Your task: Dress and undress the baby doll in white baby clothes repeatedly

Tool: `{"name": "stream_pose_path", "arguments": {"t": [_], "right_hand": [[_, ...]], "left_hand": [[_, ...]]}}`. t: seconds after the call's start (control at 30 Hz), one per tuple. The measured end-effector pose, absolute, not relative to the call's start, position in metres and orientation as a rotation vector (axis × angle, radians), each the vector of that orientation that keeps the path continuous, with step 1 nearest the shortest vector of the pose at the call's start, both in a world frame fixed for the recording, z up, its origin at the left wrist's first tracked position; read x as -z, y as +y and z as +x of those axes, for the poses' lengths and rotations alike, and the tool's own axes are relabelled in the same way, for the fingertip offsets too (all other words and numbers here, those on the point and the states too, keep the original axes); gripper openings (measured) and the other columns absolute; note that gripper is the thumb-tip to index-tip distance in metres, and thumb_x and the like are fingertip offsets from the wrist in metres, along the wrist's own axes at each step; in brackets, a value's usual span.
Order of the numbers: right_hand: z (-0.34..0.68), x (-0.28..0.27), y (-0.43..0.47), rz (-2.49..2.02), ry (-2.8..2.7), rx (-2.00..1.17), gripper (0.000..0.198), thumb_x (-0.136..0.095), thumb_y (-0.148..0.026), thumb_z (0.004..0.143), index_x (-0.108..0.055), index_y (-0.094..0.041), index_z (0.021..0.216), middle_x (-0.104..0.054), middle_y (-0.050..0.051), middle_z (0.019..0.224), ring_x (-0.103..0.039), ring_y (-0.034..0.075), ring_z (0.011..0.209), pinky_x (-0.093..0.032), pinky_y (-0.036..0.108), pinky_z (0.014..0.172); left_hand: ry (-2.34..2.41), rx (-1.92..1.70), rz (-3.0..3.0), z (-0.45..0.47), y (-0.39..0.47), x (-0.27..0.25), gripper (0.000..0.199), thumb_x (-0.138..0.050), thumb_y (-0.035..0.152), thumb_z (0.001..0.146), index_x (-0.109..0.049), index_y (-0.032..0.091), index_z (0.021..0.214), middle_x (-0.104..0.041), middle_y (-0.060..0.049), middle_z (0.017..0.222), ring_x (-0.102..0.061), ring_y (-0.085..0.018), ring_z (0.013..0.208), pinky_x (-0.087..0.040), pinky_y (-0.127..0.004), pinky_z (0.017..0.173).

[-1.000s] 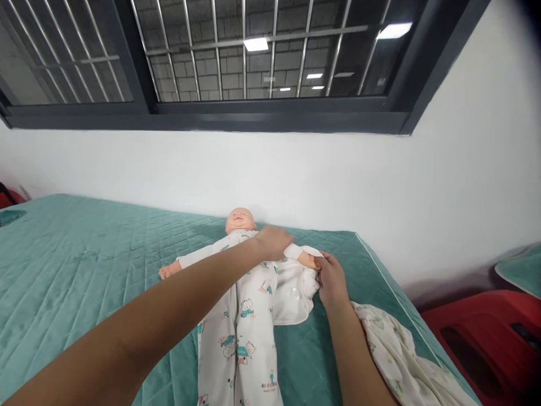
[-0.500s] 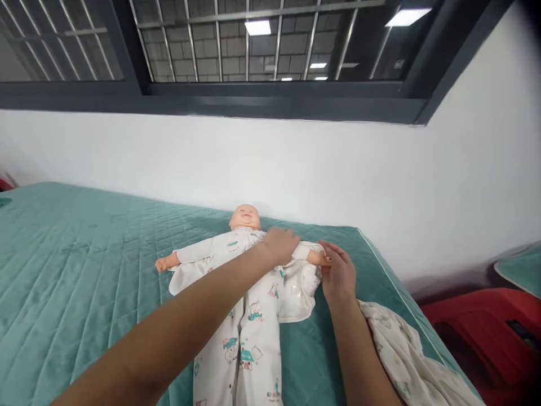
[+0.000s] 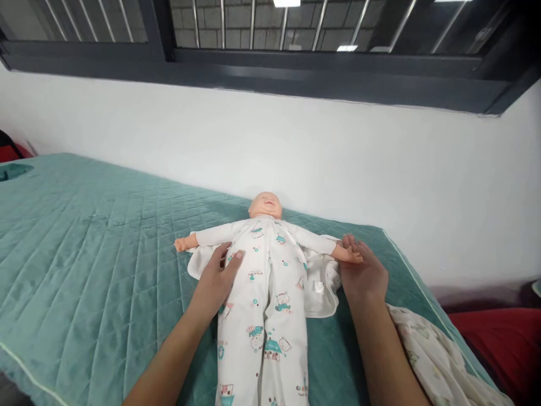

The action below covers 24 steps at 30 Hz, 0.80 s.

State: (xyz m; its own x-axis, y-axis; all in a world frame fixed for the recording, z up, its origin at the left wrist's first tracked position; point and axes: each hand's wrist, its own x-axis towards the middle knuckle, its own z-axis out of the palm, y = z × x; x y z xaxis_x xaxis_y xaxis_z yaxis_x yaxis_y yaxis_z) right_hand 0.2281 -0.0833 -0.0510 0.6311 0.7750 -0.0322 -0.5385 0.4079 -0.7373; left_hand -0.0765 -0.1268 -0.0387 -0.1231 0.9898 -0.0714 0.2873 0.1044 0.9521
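A baby doll (image 3: 265, 206) lies face up, its arms stretched out sideways, dressed in a white printed romper (image 3: 253, 293) with plain white sleeves. My left hand (image 3: 217, 276) rests against the side of the doll's torso, thumb over the romper and apart from the fingers, whose tips are partly hidden. Palm up, my right hand (image 3: 366, 273) lies under the doll's bare hand (image 3: 349, 255), its fingers stretched out and not closed round it. White cloth (image 3: 323, 290) spreads from beneath the doll on both sides.
A green quilted pad (image 3: 105, 254) lies under everything. A crumpled pale printed cloth (image 3: 435, 355) is beside my right forearm. Behind stand a white wall (image 3: 211, 135) and a dark window frame (image 3: 296, 76). Something red (image 3: 502, 338) is beyond the pad's right edge.
My left hand has moved from the doll's arm on the right back to the torso's left side. My right hand has turned palm up and opened. The doll's sleeve now lies straighter.
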Motion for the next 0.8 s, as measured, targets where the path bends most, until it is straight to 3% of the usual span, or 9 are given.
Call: {"name": "stream_pose_path", "arguments": {"t": [0.17, 0.33, 0.47, 0.67, 0.8], "right_hand": [[0.231, 0.056, -0.083, -0.823, -0.318, -0.91, 0.019, -0.064, -0.013, 0.07, -0.055, -0.018, 0.086, -0.059, 0.008, 0.113, -0.062, 0.018, 0.111, -0.051, 0.033, 0.105], [0.234, 0.058, -0.081, -0.83, -0.307, -0.902, 0.026, -0.063, -0.014, 0.067, -0.052, -0.019, 0.09, -0.057, 0.007, 0.111, -0.061, 0.018, 0.109, -0.051, 0.037, 0.103], [0.238, 0.06, -0.077, -0.966, -0.366, -0.725, 0.022, -0.061, -0.016, 0.066, -0.051, -0.021, 0.086, -0.058, 0.005, 0.098, -0.062, 0.02, 0.1, -0.054, 0.041, 0.095], [0.239, 0.062, -0.077, -1.158, -0.361, -0.461, 0.034, -0.065, -0.014, 0.06, -0.056, -0.021, 0.091, -0.056, -0.001, 0.089, -0.059, 0.015, 0.081, -0.054, 0.033, 0.079], [0.223, 0.058, -0.084, -1.447, -0.605, -0.148, 0.038, -0.064, -0.022, 0.07, -0.057, -0.022, 0.107, -0.059, 0.004, 0.116, -0.056, 0.022, 0.113, -0.047, 0.041, 0.099]], "left_hand": [[1.388, -1.045, 1.306, -0.068, -0.112, 0.032, 0.061, -0.061, 0.055, 0.084, -0.049, 0.027, 0.137, -0.053, -0.006, 0.144, -0.052, -0.029, 0.129, -0.044, -0.043, 0.106], [1.413, -1.048, 1.354, -0.064, -0.09, 0.034, 0.062, -0.061, 0.057, 0.084, -0.049, 0.024, 0.135, -0.055, -0.008, 0.141, -0.052, -0.027, 0.128, -0.043, -0.04, 0.108], [1.494, -1.154, 1.582, -0.058, -0.068, 0.029, 0.054, -0.054, 0.054, 0.088, -0.053, 0.019, 0.129, -0.055, -0.011, 0.137, -0.052, -0.026, 0.125, -0.04, -0.041, 0.109], [1.333, -1.056, 1.825, -0.042, -0.041, 0.02, 0.053, -0.055, 0.053, 0.088, -0.055, 0.021, 0.129, -0.05, -0.009, 0.144, -0.041, -0.027, 0.137, -0.033, -0.04, 0.115], [1.327, -0.999, 1.723, -0.044, -0.04, 0.025, 0.061, -0.057, 0.056, 0.085, -0.049, 0.023, 0.136, -0.034, -0.008, 0.156, -0.024, -0.027, 0.147, -0.023, -0.042, 0.12]]}}
